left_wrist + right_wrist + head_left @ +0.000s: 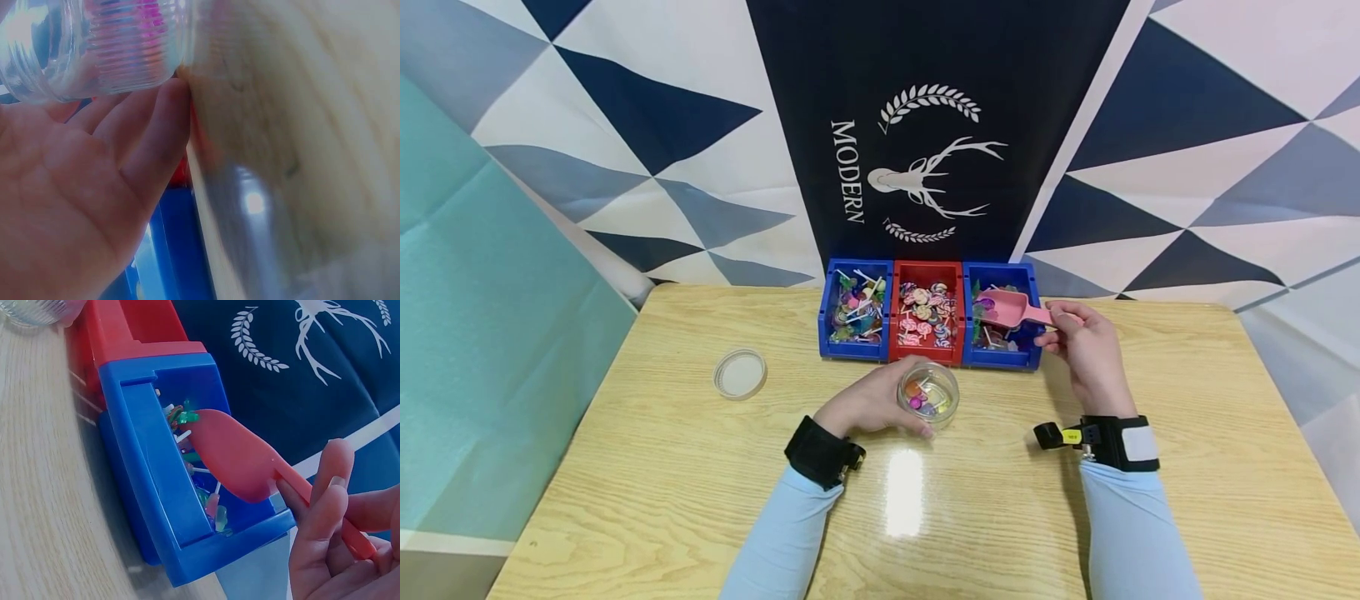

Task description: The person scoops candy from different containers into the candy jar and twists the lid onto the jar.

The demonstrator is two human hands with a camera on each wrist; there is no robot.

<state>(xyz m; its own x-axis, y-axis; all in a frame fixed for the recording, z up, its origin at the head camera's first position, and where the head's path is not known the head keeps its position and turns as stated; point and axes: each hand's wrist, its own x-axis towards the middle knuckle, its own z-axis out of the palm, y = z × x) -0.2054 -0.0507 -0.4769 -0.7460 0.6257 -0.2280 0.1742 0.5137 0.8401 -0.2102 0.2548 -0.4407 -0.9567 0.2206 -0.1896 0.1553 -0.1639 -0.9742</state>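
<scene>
My right hand (pixel 1090 354) pinches the handle of a pink scoop (pixel 1003 308), whose bowl is inside the right blue bin (pixel 1033 287). Small translucent charms, some on white sticks, lie around the scoop's tip, and a purple one shows in its bowl. In the right wrist view the scoop (pixel 240 459) tilts down into the bin among green and pink charms (pixel 212 503). With curved fingers and thumb, my left hand (pixel 876 400) grips a clear glass jar (pixel 951 396) around its side. Several colourful charms (pixel 917 400) lie in the jar, which stands on the table in front of the bins.
A red bin (pixel 928 271) of lollipop-shaped charms stands between the two blue bins. The left blue bin (pixel 825 325) contains mixed charms on sticks. A round white lid (pixel 740 374) lies on the wooden table (pixel 662 467) at the left. A patterned cloth wall rises behind the bins.
</scene>
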